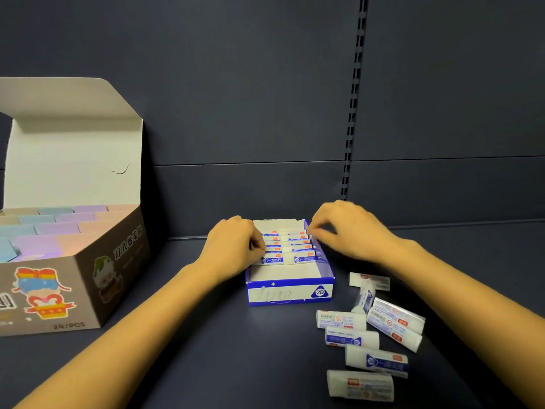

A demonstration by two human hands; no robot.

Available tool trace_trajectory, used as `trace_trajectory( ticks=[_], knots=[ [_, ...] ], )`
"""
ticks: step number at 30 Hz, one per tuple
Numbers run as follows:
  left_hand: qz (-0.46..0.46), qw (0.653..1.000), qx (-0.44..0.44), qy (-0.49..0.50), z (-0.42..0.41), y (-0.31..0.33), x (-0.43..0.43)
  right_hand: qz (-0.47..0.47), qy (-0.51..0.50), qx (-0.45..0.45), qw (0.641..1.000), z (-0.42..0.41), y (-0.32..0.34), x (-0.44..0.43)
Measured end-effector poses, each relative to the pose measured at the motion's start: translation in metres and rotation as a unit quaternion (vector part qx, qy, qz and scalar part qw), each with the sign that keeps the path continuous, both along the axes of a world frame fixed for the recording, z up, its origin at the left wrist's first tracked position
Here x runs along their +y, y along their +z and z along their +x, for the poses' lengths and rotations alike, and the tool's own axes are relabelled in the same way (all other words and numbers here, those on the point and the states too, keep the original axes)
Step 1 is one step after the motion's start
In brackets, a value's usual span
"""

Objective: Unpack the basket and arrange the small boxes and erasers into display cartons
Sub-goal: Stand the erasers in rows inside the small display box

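Erasers, white blocks in blue-and-white printed sleeves (290, 249), are standing in two rows inside the small blue-and-white cardboard display carton (290, 293) at centre. Left hand (236, 246) is curling its fingers onto the left row; right hand (345, 228) is pinching at the right row's far end (whether it actually grips one, cannot tell). Near part of the carton is sitting unfilled. Loose wrapped erasers (371, 329) are lying scattered near right. Large brown printed carton of pastel boxes (88, 278) is standing open at left. Risk: with the near gap unsupported, nudged rows could be toppling forward.
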State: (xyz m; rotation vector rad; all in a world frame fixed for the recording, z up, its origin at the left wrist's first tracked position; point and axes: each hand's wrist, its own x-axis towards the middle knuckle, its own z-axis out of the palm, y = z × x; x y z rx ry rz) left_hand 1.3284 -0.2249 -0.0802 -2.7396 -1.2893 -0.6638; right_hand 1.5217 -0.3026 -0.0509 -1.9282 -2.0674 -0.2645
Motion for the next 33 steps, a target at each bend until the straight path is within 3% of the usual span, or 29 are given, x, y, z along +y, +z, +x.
trace_trajectory(
  ticks=[3, 12, 18, 23, 27, 33],
  knots=[
    [0.020, 0.999, -0.046, -0.003, -0.005, 0.000, -0.005, 0.024, -0.047, 0.055, 0.997, 0.017, 0.010, -0.017],
    [0.028, 0.985, -0.145, -0.084, -0.001, 0.016, -0.037, -0.170, -0.078, 0.041, 0.981, 0.050, -0.004, -0.053],
    [0.012, 0.978, -0.144, -0.153, 0.005, 0.012, -0.063, -0.159, -0.044, 0.039, 0.985, 0.056, -0.021, -0.056],
    [-0.023, 0.967, -0.122, -0.222, 0.009, 0.009, -0.087, -0.159, -0.047, 0.034, 0.986, 0.057, -0.029, -0.059],
    [-0.041, 0.960, -0.037, -0.274, 0.013, 0.006, -0.101, -0.153, -0.065, 0.024, 0.986, 0.058, -0.031, -0.060],
    [-0.008, 0.967, 0.056, -0.249, 0.021, -0.001, -0.110, -0.111, -0.069, 0.086, 0.988, 0.061, -0.018, -0.072]
  ],
)
